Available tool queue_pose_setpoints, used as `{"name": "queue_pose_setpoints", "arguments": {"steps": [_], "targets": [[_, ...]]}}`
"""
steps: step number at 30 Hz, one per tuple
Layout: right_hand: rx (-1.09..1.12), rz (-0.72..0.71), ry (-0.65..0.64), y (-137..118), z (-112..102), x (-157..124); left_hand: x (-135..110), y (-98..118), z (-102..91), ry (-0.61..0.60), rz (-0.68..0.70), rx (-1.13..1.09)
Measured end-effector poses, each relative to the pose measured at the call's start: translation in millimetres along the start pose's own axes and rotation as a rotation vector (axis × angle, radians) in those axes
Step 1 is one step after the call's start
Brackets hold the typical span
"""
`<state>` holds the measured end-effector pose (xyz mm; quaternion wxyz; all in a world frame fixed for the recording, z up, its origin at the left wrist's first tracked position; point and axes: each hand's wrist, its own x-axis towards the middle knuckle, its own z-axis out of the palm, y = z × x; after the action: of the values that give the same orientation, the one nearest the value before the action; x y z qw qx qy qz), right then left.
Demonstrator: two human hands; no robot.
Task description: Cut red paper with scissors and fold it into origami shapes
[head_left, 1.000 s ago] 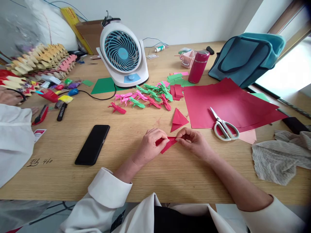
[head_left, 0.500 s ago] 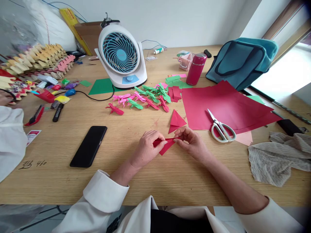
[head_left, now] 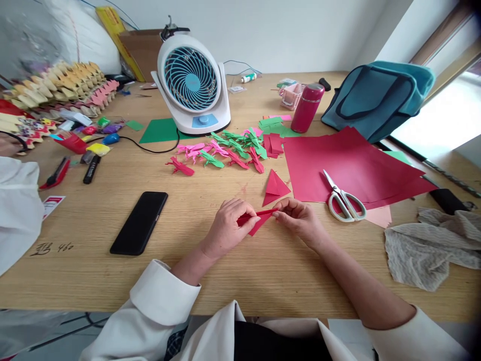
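Both of my hands pinch a small folded red paper piece [head_left: 260, 219] just above the wooden table [head_left: 240, 271]. My left hand [head_left: 228, 226] grips its left end with curled fingers. My right hand [head_left: 300, 219] pinches its right end. A folded red paper triangle [head_left: 275, 186] lies just beyond them. Several finished red, pink and green paper figures [head_left: 221, 153] lie further back.
Red paper sheets [head_left: 349, 160] with white scissors [head_left: 343, 198] on them lie to the right. A black phone [head_left: 140, 222] lies to the left, a white fan [head_left: 193, 82] behind. A red flask [head_left: 307, 107], teal bag [head_left: 376, 98], grey cloth [head_left: 432, 245] and another person's white sleeve [head_left: 17, 210] are around.
My hands have stayed on the red paper piece, and my fingers have shifted slightly along it. The view moved a little.
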<state>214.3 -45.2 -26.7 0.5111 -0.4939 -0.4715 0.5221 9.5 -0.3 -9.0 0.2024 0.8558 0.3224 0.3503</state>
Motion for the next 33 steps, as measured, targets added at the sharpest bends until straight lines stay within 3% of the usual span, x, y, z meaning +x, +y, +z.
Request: {"name": "queue_pose_setpoints", "arguments": {"steps": [7, 18, 26, 33], "targets": [[-0.18, -0.144, -0.014, -0.2, -7.0, -2.3, 3.1, 0.9, -5.3, -0.035, 0.055, 0.056], [-0.25, 0.101, -0.284, -17.1, -17.4, -3.1, 11.8, 5.5, -29.4, -0.285, 0.229, 0.27], [-0.387, 0.099, -0.387, -15.6, -19.0, -4.7, 14.1, 14.6, -29.0, -0.33, 0.329, 0.403], [-0.556, 0.031, -0.37, -11.6, -18.5, -5.6, 14.8, 20.6, -27.6, -0.324, 0.357, 0.432]]}}
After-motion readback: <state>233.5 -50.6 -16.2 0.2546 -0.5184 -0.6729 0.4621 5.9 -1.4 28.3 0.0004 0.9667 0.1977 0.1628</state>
